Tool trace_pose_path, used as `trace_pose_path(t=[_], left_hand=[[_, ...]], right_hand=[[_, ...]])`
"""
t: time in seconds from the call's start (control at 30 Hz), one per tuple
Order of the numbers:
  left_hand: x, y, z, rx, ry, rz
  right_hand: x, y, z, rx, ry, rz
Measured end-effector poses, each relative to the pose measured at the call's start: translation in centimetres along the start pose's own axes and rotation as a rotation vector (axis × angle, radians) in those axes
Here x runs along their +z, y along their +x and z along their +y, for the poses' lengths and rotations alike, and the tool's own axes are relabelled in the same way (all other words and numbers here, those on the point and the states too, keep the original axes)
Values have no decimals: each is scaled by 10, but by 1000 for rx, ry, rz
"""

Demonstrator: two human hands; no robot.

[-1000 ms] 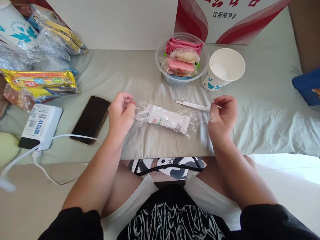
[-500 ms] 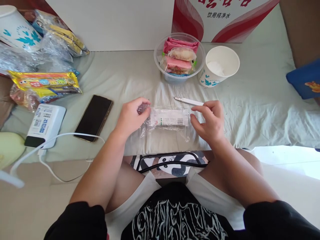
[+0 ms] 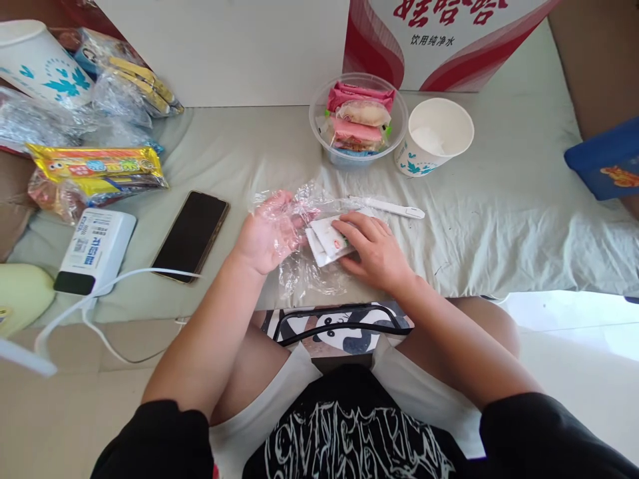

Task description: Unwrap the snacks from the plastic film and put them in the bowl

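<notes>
Crinkled clear plastic film [image 3: 312, 279] drapes over my left hand [image 3: 272, 233], which holds it with curled fingers partly seen through the film. A white packet [image 3: 329, 238] with small red and green print lies at a slant, its left end showing a folded edge. My right hand [image 3: 374, 249] grips the packet from the right, fingers over its top and thumb below, hiding much of it. Just beyond the right hand, a white utility knife [image 3: 394, 207] lies on the cloth, its tip partly behind the film.
Behind stand a clear bowl [image 3: 315, 136] of wrapped snacks and a paper cup [image 3: 429, 150]. At left lie a phone [image 3: 190, 236], a white power bank [image 3: 97, 249] with a cable, and snack packs [image 3: 100, 163]. A large carton [image 3: 224, 53] borders the back.
The packet has turned to a slant and is now in my right hand, which moved left onto it. My left hand has turned palm-up, with the clear film pulled up around it.
</notes>
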State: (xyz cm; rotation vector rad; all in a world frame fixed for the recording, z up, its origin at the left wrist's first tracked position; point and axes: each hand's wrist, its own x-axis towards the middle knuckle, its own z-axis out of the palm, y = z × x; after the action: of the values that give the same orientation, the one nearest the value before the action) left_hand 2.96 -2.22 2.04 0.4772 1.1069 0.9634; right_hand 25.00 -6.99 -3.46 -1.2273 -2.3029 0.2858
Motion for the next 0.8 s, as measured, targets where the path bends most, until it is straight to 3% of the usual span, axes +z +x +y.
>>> trace_pose_path(t=[0.17, 0.27, 0.43, 0.53, 0.63, 0.67, 0.8], left_hand=[[8, 0, -2, -36, -87, 74], [6, 6, -7, 44, 9, 187], [-3, 17, -11, 254, 272, 224], [-6, 19, -9, 260, 388, 200], [-9, 18, -7, 243, 437, 154], [-10, 17, -7, 255, 445, 141], [-13, 14, -9, 306, 498, 77]], right_hand=[[-6, 4, 4, 1, 100, 158], [-10, 5, 11, 26, 156, 291], [-16, -3, 20, 151, 159, 452], [-34, 0, 18, 143, 143, 577], [-72, 32, 16, 100, 102, 708], [-86, 49, 17, 91, 81, 691], [-129, 138, 38, 167, -206, 353]])
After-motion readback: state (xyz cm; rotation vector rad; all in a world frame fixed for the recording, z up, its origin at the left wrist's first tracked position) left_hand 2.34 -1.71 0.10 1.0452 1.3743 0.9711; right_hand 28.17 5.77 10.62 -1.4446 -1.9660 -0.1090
